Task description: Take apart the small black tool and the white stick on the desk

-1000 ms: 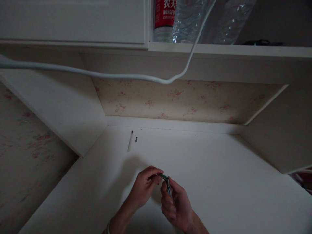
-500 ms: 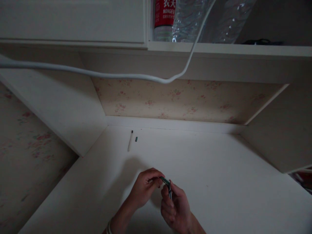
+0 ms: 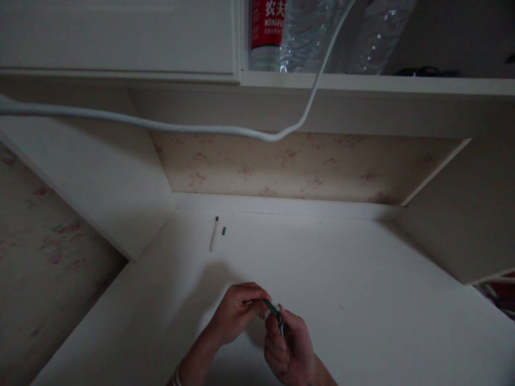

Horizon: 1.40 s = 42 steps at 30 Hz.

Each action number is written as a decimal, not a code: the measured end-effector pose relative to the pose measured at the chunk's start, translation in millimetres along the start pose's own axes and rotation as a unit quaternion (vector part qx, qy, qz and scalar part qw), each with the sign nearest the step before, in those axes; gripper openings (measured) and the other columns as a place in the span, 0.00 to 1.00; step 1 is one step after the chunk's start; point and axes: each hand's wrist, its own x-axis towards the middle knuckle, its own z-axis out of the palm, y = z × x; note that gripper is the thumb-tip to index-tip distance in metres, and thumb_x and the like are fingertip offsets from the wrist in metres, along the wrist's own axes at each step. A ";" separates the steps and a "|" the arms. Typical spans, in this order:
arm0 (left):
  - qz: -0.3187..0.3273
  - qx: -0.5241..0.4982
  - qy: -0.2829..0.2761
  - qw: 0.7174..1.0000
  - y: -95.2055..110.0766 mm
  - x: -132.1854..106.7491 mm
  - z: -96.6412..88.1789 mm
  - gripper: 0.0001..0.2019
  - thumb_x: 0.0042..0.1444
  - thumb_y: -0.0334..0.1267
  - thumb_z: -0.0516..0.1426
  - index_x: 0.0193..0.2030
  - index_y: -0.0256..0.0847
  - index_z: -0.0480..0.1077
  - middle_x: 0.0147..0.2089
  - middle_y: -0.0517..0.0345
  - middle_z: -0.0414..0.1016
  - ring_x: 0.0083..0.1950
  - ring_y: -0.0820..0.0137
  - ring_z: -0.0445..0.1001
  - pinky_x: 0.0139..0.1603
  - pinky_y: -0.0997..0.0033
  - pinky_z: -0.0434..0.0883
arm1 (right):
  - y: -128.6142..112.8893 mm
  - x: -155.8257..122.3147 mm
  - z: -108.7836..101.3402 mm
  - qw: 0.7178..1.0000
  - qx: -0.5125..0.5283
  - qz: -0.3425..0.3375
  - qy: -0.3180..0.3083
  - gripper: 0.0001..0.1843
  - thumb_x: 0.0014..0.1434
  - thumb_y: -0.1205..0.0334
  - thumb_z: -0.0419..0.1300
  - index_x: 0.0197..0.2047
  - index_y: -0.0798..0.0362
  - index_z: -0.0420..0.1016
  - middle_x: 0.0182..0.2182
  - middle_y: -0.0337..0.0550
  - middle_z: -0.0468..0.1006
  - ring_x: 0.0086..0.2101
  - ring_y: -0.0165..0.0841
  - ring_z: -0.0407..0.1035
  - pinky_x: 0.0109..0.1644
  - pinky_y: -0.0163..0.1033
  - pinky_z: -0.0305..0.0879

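Above the white desktop, my left hand [image 3: 241, 313] pinches one end of a slim dark-green piece [image 3: 272, 307] between thumb and fingertips. The other end of the green piece reaches my right hand [image 3: 288, 343]. The fingers of that hand are curled round a narrow dark thing [image 3: 280, 326], which meets the green piece at an angle. Whether the two are one bent object or separate parts, I cannot tell. Farther back on the desktop lies a thin white pen-like stick [image 3: 214, 234] with a dark tip. Beside it is a small dark-green block [image 3: 224, 231].
The white desktop [image 3: 322, 268] runs back to floral wallpaper [image 3: 289, 166] between side panels. A white cable [image 3: 193, 128] hangs across the view in front of the cupboard. On the shelf above stand clear plastic bottles [image 3: 303, 37], one with a red label [image 3: 269, 24].
Both hands sit slightly lower in view, and the green piece tilts down a little more toward the right hand. The grips look the same. The whole view has shifted slightly.
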 end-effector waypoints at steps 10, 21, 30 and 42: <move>-0.039 -0.123 -0.017 0.992 -3.1 -3.6 -2.2 0.11 0.53 0.42 0.59 0.30 0.36 0.77 0.25 0.56 0.70 0.25 0.74 0.67 0.28 0.75 0.65 | 1.7 -2.6 10.2 1.000 -0.020 -0.010 0.012 0.17 0.52 0.52 0.62 0.25 0.60 0.76 0.07 0.31 0.61 0.08 0.20 0.47 0.10 0.26 0.45; -0.088 -0.303 0.036 0.948 -16.9 -6.4 10.1 0.17 0.54 0.44 0.59 0.48 0.37 0.73 0.38 0.50 0.71 0.31 0.74 0.65 0.33 0.72 0.63 | -12.8 -3.7 38.0 0.983 -0.139 -0.107 0.063 0.15 0.53 0.54 0.62 0.25 0.60 0.75 0.10 0.31 0.61 0.08 0.18 0.46 0.11 0.26 0.40; -0.069 -0.322 0.021 0.944 -19.2 -8.3 11.0 0.23 0.48 0.44 0.64 0.50 0.38 0.71 0.41 0.50 0.69 0.34 0.70 0.69 0.36 0.69 0.65 | -11.1 -3.7 41.9 0.941 -0.268 -0.178 0.101 0.18 0.58 0.53 0.58 0.27 0.60 0.73 0.10 0.30 0.57 0.11 0.18 0.41 0.14 0.28 0.36; -0.023 -0.264 0.017 0.964 -23.8 -8.9 9.4 0.19 0.56 0.44 0.57 0.52 0.37 0.69 0.35 0.53 0.68 0.33 0.72 0.67 0.34 0.71 0.64 | -10.1 -7.4 50.3 0.907 -0.325 -0.202 0.177 0.18 0.56 0.51 0.60 0.25 0.58 0.73 0.14 0.32 0.58 0.15 0.20 0.42 0.19 0.30 0.37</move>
